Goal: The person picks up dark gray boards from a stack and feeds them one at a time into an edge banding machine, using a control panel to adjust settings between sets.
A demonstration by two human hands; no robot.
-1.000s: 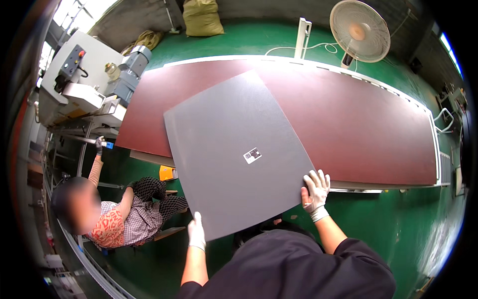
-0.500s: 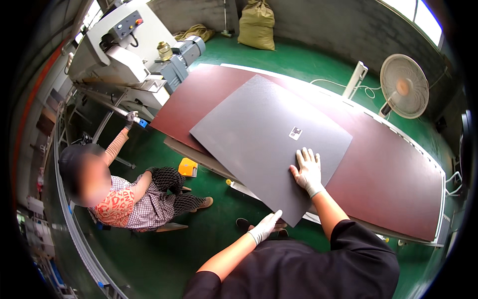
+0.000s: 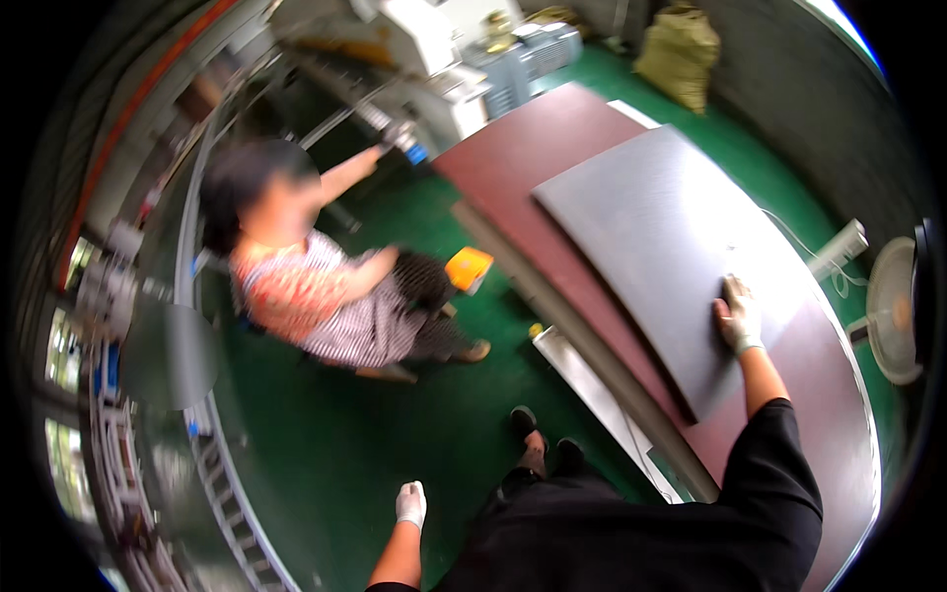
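Note:
A large dark grey sheet (image 3: 651, 247) lies flat on a long reddish-brown table (image 3: 523, 158). My right hand (image 3: 738, 316), in a white glove, rests palm-down on the sheet near its near corner, fingers spread. My left hand (image 3: 410, 503), also gloved, hangs off the table above the green floor and holds nothing. My dark sleeves and torso fill the lower edge of the view.
A seated person in a patterned top (image 3: 316, 286) reaches up toward a white machine (image 3: 424, 49) at the left. An orange box (image 3: 468, 268) sits on the green floor. A sack (image 3: 681, 54) lies beyond the table, a standing fan (image 3: 893, 306) at right.
My view has swung left toward the seated person. My left hand has come off the sheet's edge and dropped beside me; my right hand stays pressed on the sheet.

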